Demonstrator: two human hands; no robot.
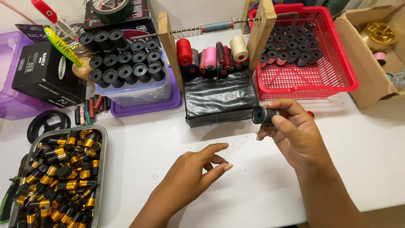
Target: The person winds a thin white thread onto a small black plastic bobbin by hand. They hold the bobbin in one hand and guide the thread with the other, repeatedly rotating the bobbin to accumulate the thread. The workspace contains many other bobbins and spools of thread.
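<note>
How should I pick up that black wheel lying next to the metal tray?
Probably by its rim. The black wheel lies flat on the table, with open gaps between its spokes. Come from above, hooking a finger through a gap and pinching the rim on the side away from the metal tray.

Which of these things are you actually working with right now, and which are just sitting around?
In use: right hand holding a black spool; left hand pinching a thin thread.

Lying about: red basket, metal tray of black-and-gold pieces, thread rack, fishing lure, black wheel.
</note>
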